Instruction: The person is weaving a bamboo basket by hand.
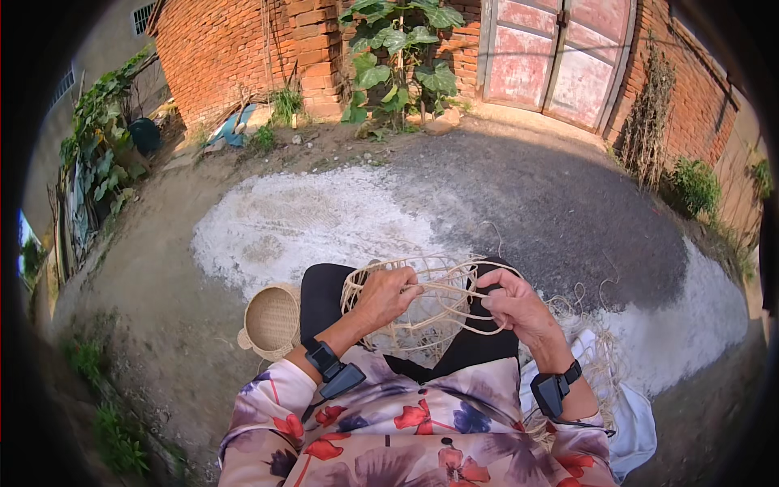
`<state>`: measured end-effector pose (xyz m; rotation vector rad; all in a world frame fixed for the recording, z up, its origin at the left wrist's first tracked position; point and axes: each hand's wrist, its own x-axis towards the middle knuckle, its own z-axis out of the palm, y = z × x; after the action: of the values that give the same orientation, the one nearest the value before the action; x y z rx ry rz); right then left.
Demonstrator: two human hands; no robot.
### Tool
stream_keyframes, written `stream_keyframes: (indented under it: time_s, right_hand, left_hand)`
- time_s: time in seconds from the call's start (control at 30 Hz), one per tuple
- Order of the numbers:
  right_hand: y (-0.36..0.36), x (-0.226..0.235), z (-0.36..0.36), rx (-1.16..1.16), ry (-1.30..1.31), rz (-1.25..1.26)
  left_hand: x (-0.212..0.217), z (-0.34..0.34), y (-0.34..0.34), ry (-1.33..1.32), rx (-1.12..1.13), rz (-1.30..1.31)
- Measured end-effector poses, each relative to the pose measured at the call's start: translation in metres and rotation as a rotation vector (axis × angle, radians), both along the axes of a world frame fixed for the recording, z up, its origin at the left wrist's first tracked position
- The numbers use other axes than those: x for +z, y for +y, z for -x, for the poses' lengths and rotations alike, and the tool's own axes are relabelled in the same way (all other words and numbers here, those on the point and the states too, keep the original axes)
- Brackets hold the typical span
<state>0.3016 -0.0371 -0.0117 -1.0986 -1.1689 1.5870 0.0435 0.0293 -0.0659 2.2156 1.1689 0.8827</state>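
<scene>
An openwork basket (414, 331) of pale cord-like strands rests on my lap between my knees. My left hand (385, 299) is closed on its rim at the left, fingers pinching the strands there. At the right side of the rim, my right hand (517, 304) has its thumb and fingers closed round a loose strand (487, 329) that loops out from the basket. The basket's far side and open weave show between the two hands; part of its left wall is hidden behind my left hand.
A finished round woven basket (273, 321) stands on the ground by my left knee. To my right, a white sack (633, 430) lies with a tangle of loose strands (596, 357). Farther off are a leafy plant (398, 65), a brick wall (219, 57) and a metal double door (556, 61).
</scene>
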Motion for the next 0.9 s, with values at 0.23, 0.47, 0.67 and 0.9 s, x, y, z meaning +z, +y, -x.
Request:
stream_keyframes:
  time_s: [0.23, 0.47, 0.67, 0.9]
  right_hand:
    - [-0.053, -0.006, -0.244, -0.76, -0.641, -0.186]
    - [-0.177, -0.119, -0.56, -1.201, -0.433, -0.337]
    - [-0.148, -0.127, -0.461, -0.69, -1.669, -0.174]
    - [0.005, -0.046, -0.09, -0.308, -0.913, -0.729]
  left_hand:
    - [-0.01, -0.001, 0.005, 0.066, -0.014, -0.195]
    - [0.0, 0.005, 0.026, 0.03, -0.092, 0.348]
    - [0.004, 0.008, 0.051, -0.098, -0.185, 0.805]
    - [-0.005, 0.011, 0.063, -0.199, -0.284, 0.996]
